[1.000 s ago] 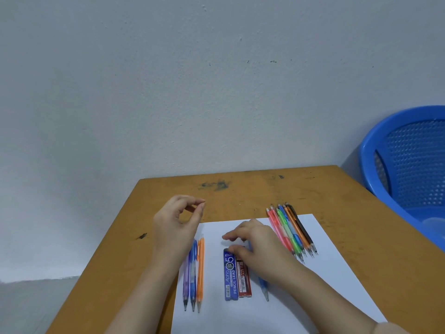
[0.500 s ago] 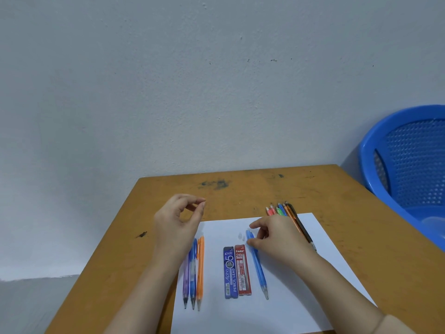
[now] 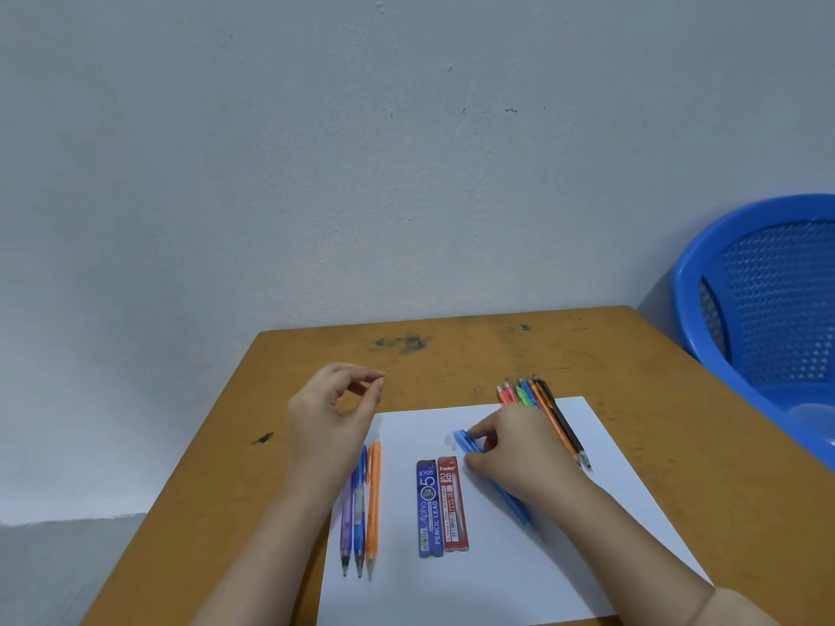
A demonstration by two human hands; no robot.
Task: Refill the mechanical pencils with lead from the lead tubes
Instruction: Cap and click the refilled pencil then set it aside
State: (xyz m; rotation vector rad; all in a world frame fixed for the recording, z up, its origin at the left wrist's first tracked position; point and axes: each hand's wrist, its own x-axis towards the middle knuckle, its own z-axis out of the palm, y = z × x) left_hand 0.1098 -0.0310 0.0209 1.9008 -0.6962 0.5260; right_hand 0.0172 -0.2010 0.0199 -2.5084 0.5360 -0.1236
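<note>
Two lead tubes [image 3: 442, 508] lying just left of the right hand [image 3: 519, 449], its fingers closing around a blurred blue pencil [image 3: 470, 442], left hand [image 3: 330, 413] pinching thumb to forefinger, contents unclear, pencil bundle [image 3: 537, 402] partly hidden beyond.

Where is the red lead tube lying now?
In the head view the red lead tube lies on the white paper, beside the blue lead tube on its right, near the right hand.

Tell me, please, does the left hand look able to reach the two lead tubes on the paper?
Probably yes: the left hand hovers just left of the lead tubes, and only bare paper lies between the orange pencil and them.
</note>
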